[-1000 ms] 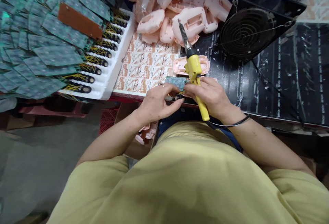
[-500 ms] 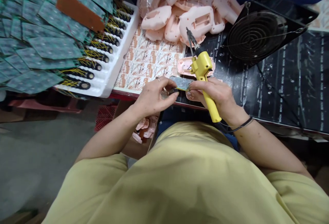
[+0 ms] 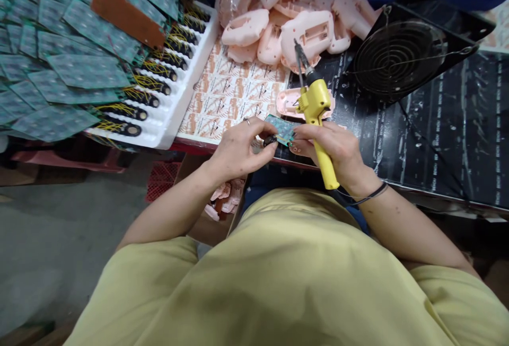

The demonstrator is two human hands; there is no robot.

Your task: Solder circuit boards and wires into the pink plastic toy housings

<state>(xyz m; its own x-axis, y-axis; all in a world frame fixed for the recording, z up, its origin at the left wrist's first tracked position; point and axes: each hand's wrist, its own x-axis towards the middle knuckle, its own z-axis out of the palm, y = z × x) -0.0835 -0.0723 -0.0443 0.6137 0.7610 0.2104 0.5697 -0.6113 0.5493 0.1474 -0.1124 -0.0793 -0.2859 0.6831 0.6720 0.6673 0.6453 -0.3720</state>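
A small green circuit board [image 3: 280, 127] is held between my two hands near the table's front edge. My left hand [image 3: 240, 147] is closed with thumb and fingers on a small black round part [image 3: 269, 140] at the board's left side. My right hand [image 3: 338, 147] pinches the board's right end. It also holds a yellow soldering gun [image 3: 316, 101], whose tip points away over the pink shells. Just beyond the board lies an open pink plastic shell [image 3: 284, 102], partly covered by the gun. Another pink piece shows by my right fingertips, mostly hidden.
On the left, a white foam tray [image 3: 170, 118] bears many circuit boards [image 3: 87, 78] with wired black parts and a brown board [image 3: 125, 15]. Pink shells [image 3: 304, 33] are heaped at the back. A black fan [image 3: 397, 60] stands back right; a box of pink pieces [image 3: 226, 197] sits below.
The circuit board has tilted in my hands, so its green face and the black part show more. Both hands keep their grip, and the soldering gun stays in my right hand.
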